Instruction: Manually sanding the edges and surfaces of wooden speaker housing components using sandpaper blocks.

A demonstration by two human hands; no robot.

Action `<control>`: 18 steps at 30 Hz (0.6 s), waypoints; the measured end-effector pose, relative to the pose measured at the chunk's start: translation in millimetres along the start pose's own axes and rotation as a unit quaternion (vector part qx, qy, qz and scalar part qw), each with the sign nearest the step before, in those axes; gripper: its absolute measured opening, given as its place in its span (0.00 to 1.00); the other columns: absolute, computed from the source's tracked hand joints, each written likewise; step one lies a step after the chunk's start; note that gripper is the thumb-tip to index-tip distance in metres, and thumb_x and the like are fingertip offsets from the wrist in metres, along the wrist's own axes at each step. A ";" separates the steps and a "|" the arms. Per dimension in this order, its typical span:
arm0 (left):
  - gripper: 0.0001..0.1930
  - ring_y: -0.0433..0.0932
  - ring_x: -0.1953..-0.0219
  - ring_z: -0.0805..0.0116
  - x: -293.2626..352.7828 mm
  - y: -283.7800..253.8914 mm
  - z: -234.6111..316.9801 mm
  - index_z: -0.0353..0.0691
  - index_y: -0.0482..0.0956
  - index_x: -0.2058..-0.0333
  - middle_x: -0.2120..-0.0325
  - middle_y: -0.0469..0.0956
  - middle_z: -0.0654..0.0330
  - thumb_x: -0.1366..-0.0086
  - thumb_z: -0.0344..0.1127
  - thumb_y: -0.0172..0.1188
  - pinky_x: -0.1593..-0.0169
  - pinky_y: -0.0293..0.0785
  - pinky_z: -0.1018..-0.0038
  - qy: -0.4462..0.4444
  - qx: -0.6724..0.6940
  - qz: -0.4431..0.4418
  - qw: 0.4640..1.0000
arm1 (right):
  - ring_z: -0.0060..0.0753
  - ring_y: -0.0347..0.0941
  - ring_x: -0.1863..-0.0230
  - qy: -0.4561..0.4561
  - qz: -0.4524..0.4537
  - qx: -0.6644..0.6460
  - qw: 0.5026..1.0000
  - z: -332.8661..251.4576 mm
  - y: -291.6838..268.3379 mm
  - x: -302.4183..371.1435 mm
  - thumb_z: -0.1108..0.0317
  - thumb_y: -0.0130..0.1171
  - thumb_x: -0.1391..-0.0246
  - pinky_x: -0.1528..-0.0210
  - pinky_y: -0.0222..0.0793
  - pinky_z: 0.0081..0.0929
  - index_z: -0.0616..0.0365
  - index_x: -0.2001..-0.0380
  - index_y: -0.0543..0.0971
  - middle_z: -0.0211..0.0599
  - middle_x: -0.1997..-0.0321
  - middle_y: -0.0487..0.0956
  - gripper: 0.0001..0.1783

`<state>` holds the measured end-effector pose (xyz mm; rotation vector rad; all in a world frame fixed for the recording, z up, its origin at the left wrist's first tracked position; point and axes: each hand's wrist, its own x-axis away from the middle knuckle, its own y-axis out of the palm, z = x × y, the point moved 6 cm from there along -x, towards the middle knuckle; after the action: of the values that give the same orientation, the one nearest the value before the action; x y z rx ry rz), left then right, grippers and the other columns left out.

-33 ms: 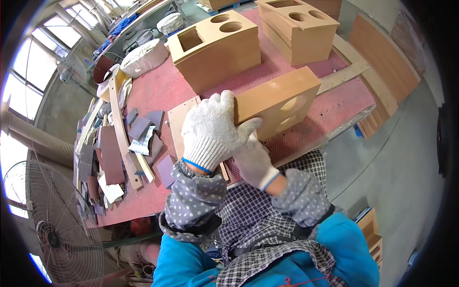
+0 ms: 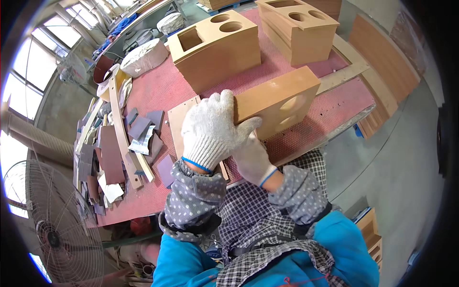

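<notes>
The wooden box point(image 2: 279, 91) stands on a long side by the table's near edge, its face with round recesses turned toward the person and its left end against the gloved left hand point(image 2: 208, 126). That hand lies back upward, fingers together and pointing toward the far edge, thumb spread out to the box's lower left corner; I can't tell whether it grips the box or only presses on it. The gloved right hand point(image 2: 252, 161) sits just below, at the same end, its fingertips hidden, so I can't tell what it holds. A flat board point(image 2: 178, 125) lies beside and partly behind the left hand. Two more boxes point(image 2: 217, 62) stand toward the far edge of the red table point(image 2: 152, 95), and sanding sheets point(image 2: 113, 155) are heaped along its left edge.
</notes>
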<state>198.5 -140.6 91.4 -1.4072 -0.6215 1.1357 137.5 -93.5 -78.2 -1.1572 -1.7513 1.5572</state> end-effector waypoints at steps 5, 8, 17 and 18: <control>0.34 0.87 0.60 0.44 -2.6 2.1 2.0 0.32 0.81 0.56 0.64 0.85 0.45 0.40 0.63 0.73 0.55 0.83 0.53 0.000 0.001 -0.016 1.000 | 0.61 0.73 0.33 0.014 0.121 0.003 0.993 -2.5 -0.2 22.3 0.64 0.57 0.40 0.25 0.63 0.53 0.67 0.50 0.83 0.58 0.45 0.81 0.20; 0.34 0.86 0.57 0.44 -0.5 1.9 2.5 0.33 0.79 0.56 0.63 0.84 0.46 0.39 0.64 0.73 0.54 0.81 0.52 -0.015 0.003 -0.023 1.000 | 0.63 0.70 0.29 0.027 0.156 -0.006 0.987 -6.6 -8.0 24.8 0.63 0.57 0.39 0.22 0.59 0.53 0.69 0.48 0.82 0.61 0.38 0.79 0.23; 0.34 0.86 0.58 0.44 -3.8 4.4 3.5 0.33 0.79 0.56 0.64 0.84 0.45 0.39 0.64 0.73 0.55 0.82 0.53 -0.005 0.011 -0.019 1.000 | 0.61 0.64 0.23 0.047 0.108 -0.001 0.993 -2.8 -3.2 25.3 0.62 0.57 0.38 0.18 0.55 0.51 0.73 0.38 0.74 0.62 0.31 0.73 0.30; 0.34 0.86 0.58 0.44 -3.7 4.6 3.2 0.33 0.79 0.56 0.64 0.84 0.45 0.39 0.64 0.73 0.55 0.82 0.53 -0.006 0.011 -0.021 1.000 | 0.61 0.64 0.23 0.047 0.107 -0.002 0.993 -1.8 0.8 24.6 0.62 0.57 0.38 0.18 0.55 0.51 0.73 0.38 0.74 0.62 0.31 0.73 0.30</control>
<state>193.1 -143.4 88.5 -1.3643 -0.6420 1.1146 126.9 -71.6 -82.4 -1.4371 -1.6137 1.5913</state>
